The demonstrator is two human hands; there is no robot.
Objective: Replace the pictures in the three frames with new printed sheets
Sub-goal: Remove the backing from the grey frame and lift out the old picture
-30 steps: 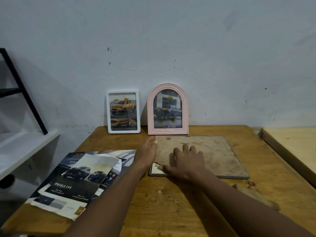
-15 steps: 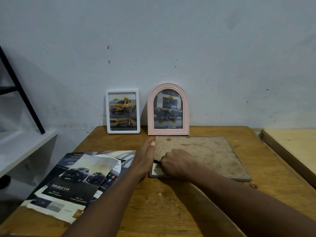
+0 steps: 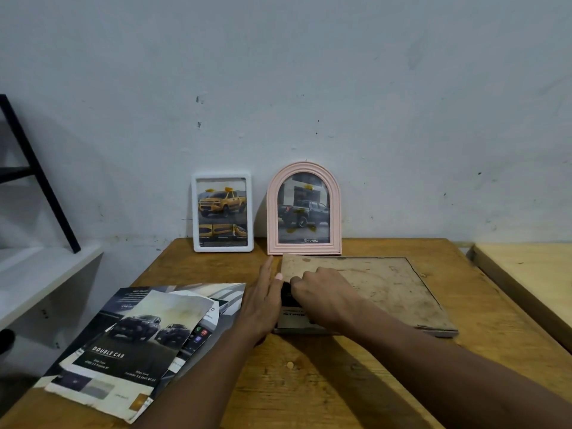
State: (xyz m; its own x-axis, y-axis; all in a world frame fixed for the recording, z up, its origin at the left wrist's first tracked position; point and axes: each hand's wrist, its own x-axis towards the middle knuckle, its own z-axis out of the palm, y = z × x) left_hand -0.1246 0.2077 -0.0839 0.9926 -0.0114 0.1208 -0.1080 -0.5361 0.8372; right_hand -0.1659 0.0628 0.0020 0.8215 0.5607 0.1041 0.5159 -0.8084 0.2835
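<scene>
Sheets [image 3: 133,345]: floppy pile left of the flat frame [image 3: 439,332].
Left hand [image 3: 263,305]: straight fingers brace the frame's left edge.
Right hand [image 3: 318,292]: curled, pinching the backing board [image 3: 380,286] there.
Handling: board looks stiff, light; lift by that edge.
Beyond: white frame [image 3: 223,248], pink frame [image 3: 271,218].

White frame [image 3: 222,212], pink frame [image 3: 304,209] upright; big frame [image 3: 387,286] face-down; sheets [image 3: 139,342] left.
</scene>
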